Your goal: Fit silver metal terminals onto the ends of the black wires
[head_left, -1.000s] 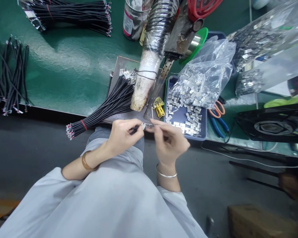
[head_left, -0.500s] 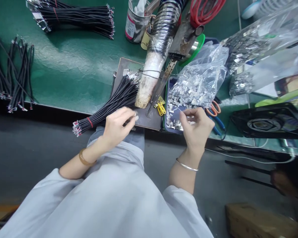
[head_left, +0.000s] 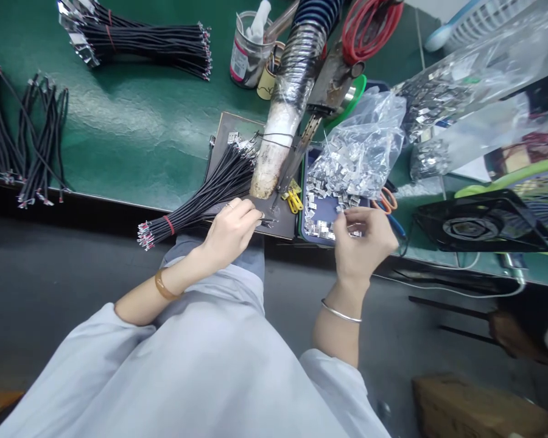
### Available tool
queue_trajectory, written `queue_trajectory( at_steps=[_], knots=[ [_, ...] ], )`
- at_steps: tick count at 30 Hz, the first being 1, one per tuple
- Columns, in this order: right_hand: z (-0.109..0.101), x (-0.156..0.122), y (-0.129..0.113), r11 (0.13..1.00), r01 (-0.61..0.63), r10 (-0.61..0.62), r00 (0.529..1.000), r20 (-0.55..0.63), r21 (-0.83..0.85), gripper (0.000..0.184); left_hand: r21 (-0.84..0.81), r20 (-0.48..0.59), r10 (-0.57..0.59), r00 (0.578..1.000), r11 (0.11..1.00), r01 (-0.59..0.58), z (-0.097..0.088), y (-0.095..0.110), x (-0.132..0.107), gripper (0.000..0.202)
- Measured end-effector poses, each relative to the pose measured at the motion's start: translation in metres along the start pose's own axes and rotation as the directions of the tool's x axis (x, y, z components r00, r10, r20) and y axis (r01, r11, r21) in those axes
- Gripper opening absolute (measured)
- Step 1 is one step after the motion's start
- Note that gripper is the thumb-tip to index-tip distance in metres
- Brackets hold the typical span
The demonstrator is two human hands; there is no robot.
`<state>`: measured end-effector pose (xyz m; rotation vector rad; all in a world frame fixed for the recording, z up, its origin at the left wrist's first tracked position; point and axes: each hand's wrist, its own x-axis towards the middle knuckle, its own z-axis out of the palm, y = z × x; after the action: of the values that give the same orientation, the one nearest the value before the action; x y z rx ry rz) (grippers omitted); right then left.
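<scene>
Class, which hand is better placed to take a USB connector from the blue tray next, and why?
Right, most likely: the right hand is at the blue tray, close to the loose USB connectors. The left hand is farther off, beside the black cable bundle.

Holds both forearms (head_left: 139, 304) forward; left hand (head_left: 234, 228) curled, fingers (head_left: 251, 218) bunched; right hand (head_left: 363, 243) with thumb (head_left: 341, 227) and forefinger close together.

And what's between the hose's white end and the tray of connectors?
In the head view, a yellow piece and a slim metal tool lie between hose end and tray.
</scene>
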<state>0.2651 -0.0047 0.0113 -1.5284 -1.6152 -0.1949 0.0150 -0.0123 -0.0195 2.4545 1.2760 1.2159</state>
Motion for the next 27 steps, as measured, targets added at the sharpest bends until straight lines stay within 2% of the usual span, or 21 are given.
queue_trajectory(
  at_steps=[3,5,6,8,10,12,14,17,19,22,27],
  knots=[
    [-0.002,-0.001,-0.016,0.998,0.012,0.0,0.982,-0.187,0.068,0.016,-0.061,-0.118,0.039,0.992,0.997,-0.047,-0.003,0.007,0.001,0.02],
    [-0.004,-0.004,-0.03,0.982,-0.022,0.062,0.976,-0.211,0.187,0.018,-0.101,-0.161,0.059,0.985,0.992,-0.075,-0.005,0.013,0.003,0.017],
    [-0.004,-0.006,-0.038,0.962,-0.059,0.109,0.978,-0.178,0.268,0.019,-0.132,-0.168,0.062,0.984,0.988,-0.085,-0.006,0.016,0.004,0.016],
    [-0.002,-0.015,-0.054,0.89,-0.163,0.194,0.981,-0.03,0.426,0.021,-0.238,-0.146,0.009,0.989,0.97,-0.044,-0.007,0.022,0.004,0.016],
    [0.002,-0.025,-0.067,0.816,-0.24,0.22,0.97,0.102,0.527,0.021,-0.384,-0.04,-0.144,0.989,0.916,0.118,-0.008,0.026,0.004,0.017],
    [0.008,-0.035,-0.074,0.779,-0.267,0.219,0.964,0.152,0.567,0.015,-0.519,0.124,-0.326,0.937,0.784,0.341,-0.01,0.028,0.004,0.016],
    [0.016,-0.041,-0.077,0.759,-0.277,0.2,0.96,0.195,0.589,0.008,-0.622,0.271,-0.444,0.854,0.597,0.507,-0.011,0.029,0.006,0.013],
    [0.023,-0.043,-0.075,0.722,-0.296,0.137,0.947,0.29,0.626,0.007,-0.719,0.391,-0.5,0.773,0.358,0.595,-0.013,0.029,0.009,0.014],
    [0.026,-0.043,-0.072,0.709,-0.304,0.107,0.938,0.33,0.636,0.008,-0.746,0.421,-0.504,0.754,0.281,0.604,-0.013,0.03,0.01,0.016],
    [0.026,-0.043,-0.07,0.721,-0.309,0.096,0.931,0.352,0.621,0.008,-0.749,0.409,-0.515,0.753,0.282,0.599,-0.011,0.032,0.012,0.017],
    [0.023,-0.044,-0.07,0.729,-0.286,0.066,0.934,0.352,0.622,0.01,-0.715,0.356,-0.528,0.771,0.378,0.589,-0.008,0.031,0.01,0.016]
  ],
)
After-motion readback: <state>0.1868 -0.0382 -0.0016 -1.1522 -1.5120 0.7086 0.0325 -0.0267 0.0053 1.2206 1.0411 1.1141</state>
